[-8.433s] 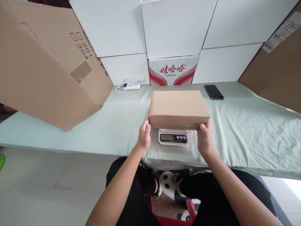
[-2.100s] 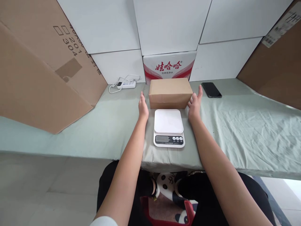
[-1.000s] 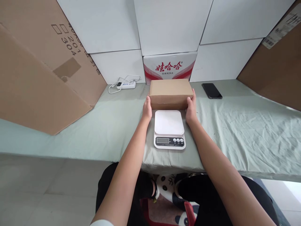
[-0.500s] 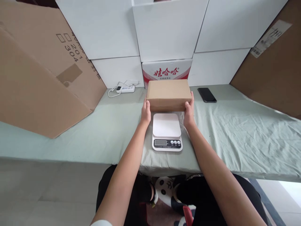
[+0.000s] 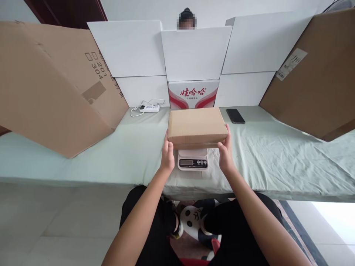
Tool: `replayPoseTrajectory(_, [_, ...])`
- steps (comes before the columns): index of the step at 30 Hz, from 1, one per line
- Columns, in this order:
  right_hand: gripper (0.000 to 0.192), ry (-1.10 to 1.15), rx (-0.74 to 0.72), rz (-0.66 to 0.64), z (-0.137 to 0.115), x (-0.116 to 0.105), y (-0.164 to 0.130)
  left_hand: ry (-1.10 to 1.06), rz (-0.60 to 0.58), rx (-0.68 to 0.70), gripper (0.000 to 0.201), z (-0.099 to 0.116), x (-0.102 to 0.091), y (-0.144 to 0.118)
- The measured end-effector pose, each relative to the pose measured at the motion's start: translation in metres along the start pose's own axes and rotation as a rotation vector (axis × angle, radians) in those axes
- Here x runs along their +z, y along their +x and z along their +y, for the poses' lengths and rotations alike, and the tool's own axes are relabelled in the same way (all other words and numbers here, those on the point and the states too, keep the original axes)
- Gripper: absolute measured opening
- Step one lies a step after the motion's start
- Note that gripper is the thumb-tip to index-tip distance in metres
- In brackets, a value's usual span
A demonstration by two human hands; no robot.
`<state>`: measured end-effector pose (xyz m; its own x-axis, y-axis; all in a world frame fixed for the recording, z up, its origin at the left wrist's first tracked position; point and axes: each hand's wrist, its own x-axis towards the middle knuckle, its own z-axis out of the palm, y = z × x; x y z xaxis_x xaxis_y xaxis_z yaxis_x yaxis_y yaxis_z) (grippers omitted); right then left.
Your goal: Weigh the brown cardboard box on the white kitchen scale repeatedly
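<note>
Black trousers and a panda-print mat fill the nearest ground, below the edge of the table [image 5: 83, 162] draped in pale green cloth. Just past that edge sits a small white kitchen scale [image 5: 192, 161], its display and buttons facing the person. The left hand [image 5: 167, 156] and right hand [image 5: 226, 155] each press a flat palm and curled fingers against an end of a closed brown cardboard box [image 5: 196, 126], clamping it between them. The box sits level directly over the scale's platform and hides it; whether it rests on the platform or hangs just above cannot be told from this view.

To do this well, I judge the box should be centred on the platform, kept level, and lowered gently rather than dropped, with both hands then taken fully clear so no pressure adds to the reading. The box is wider than the scale, so its front edge should stay back from the display, and no overhanging corner should touch the cloth.

Behind the box stands a red-and-white printed carton [image 5: 193, 94], with white boxes [image 5: 194, 53] stacked around it as a wall. A black phone [image 5: 235, 115] lies flat to the right, a white power strip [image 5: 149, 108] with its cable to the left. Large brown cardboard sheets [image 5: 52, 85] lean at both sides. Another person's head shows beyond the wall.
</note>
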<state>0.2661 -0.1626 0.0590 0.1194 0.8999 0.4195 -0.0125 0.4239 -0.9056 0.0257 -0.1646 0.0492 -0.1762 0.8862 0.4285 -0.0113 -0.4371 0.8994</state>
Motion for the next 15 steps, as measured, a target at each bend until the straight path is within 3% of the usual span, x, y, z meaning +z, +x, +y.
replayPoseTrajectory(8, [0.108,0.011,0.086,-0.030,-0.001,0.001,-0.015,0.014,-0.035,0.010,0.082,0.002,-0.014,0.001])
replayPoseTrajectory(15, [0.103,-0.052,0.087,-0.069,0.001,-0.001,-0.023,0.022,-0.038,-0.036,0.085,-0.002,-0.019,-0.007])
